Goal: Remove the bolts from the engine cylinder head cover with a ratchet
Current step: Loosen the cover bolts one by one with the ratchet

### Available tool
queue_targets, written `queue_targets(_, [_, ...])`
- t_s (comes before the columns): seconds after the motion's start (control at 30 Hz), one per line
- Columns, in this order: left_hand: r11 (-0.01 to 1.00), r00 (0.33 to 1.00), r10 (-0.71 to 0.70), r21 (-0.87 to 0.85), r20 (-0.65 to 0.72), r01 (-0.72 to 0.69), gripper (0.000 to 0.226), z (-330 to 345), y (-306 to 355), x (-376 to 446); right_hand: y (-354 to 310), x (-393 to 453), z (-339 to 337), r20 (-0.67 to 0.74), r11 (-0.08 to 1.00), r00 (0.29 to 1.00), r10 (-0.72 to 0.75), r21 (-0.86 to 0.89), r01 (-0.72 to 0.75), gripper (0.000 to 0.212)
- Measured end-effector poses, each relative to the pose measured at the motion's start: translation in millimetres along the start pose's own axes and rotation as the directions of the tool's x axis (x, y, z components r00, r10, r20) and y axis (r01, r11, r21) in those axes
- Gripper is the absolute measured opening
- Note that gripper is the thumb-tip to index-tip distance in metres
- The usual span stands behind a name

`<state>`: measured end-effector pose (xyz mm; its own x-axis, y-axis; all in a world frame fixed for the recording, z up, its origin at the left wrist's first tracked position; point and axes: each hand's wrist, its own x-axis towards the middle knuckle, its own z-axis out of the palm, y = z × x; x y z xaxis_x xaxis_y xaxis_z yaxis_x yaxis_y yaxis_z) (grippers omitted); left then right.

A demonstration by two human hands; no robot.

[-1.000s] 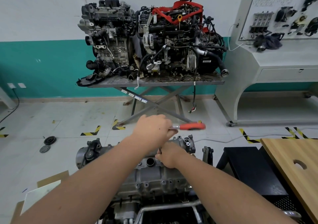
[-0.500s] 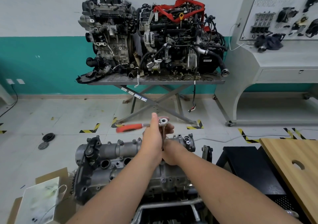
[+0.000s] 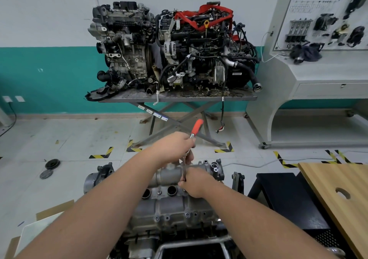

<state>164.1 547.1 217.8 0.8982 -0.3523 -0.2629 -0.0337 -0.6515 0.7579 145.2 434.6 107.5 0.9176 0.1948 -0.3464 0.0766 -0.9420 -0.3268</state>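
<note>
The person is mid-way through loosening a bolt on the cylinder head cover point(image 3: 165, 181), which sits low in the middle of the view on top of the engine directly in front of them. The left hand point(image 3: 173, 146) closes its grip around the ratchet point(image 3: 194, 133) near its head, the orange handle slanting up and away to the right. A thin metal shaft runs down from the head to the cover. The right hand point(image 3: 194, 182) pinches the lower end of that shaft, steadying it where it meets the cover; the bolt under it is hidden by the fingers.

The step in hand looks like the turning of one bolt along the far row of the cover. Several other bolts point(image 3: 187, 215) still sit along the near edge, so much of the task seems left.

The next move likely calls for swinging the handle round while the right hand keeps the shaft upright and seated, so the socket does not slip off the bolt head.
</note>
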Motion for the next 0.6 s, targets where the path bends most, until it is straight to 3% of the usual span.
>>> queue_targets(0.07, [0.956, 0.997, 0.082, 0.285, -0.011, -0.075, 0.026, -0.7, 3.1, -1.8, -0.7, -1.7, -0.8, -0.002, 1.0, 1.0, -0.016, -0.006, 0.016, 0.033])
queue_targets(0.17, [0.76, 0.966, 0.258, 0.62, -0.015, -0.194, 0.024, 5.2, 1.8, -5.9, -1.1, -3.0, -2.0, 0.0, 1.0, 1.0, -0.015, 0.022, 0.015, 0.032])
queue_targets(0.27, [0.592, 0.895, 0.439, 0.774, -0.077, -0.224, 0.025, 16.9, -11.8, -10.3, 0.8, -2.4, -1.8, -0.045, 1.0, 0.999, -0.024, 0.005, 0.024, 0.032])
queue_targets(0.33, [0.559, 0.795, 0.578, 0.799, -0.183, -0.223, 0.038, 27.4, -24.3, -10.1, 1.7, -4.6, -2.4, -0.074, 0.99, 0.996, -0.054, 0.123, 0.063, 0.04])
queue_targets(0.37, [0.597, 0.739, 0.628, 0.761, -0.246, -0.254, 0.045, 33.3, -30.2, -10.9, 0.7, -6.4, -2.6, -0.067, 0.972, 0.996, -0.061, 0.222, 0.075, 0.041])
queue_targets(0.43, [0.749, 0.686, 0.618, 0.553, -0.385, -0.365, 0.049, 43.0, -40.1, -9.9, 2.5, -0.3, -1.3, -0.021, 0.978, 0.999, -0.035, 0.207, 0.039, 0.038])
queue_targets(0.47, [0.825, 0.711, 0.557, 0.38, -0.429, -0.418, 0.049, 47.1, -44.6, -9.1, 2.4, 2.6, -0.8, 0.021, 0.982, 1.0, 0.009, 0.189, -0.013, 0.035])
queue_targets(0.53, [0.887, 0.765, 0.403, 0.007, -0.503, -0.462, 0.043, 57.5, -46.1, -6.4, -0.1, 7.0, -0.1, 0.042, 0.993, 0.999, 0.031, 0.111, -0.035, 0.032])
queue_targets(0.6, [0.819, 0.848, 0.096, -0.442, -0.522, -0.365, 0.038, 66.4, -38.3, -0.8, 1.1, 7.0, 0.4, 0.055, 0.999, 0.998, 0.003, 0.053, -0.005, 0.031])
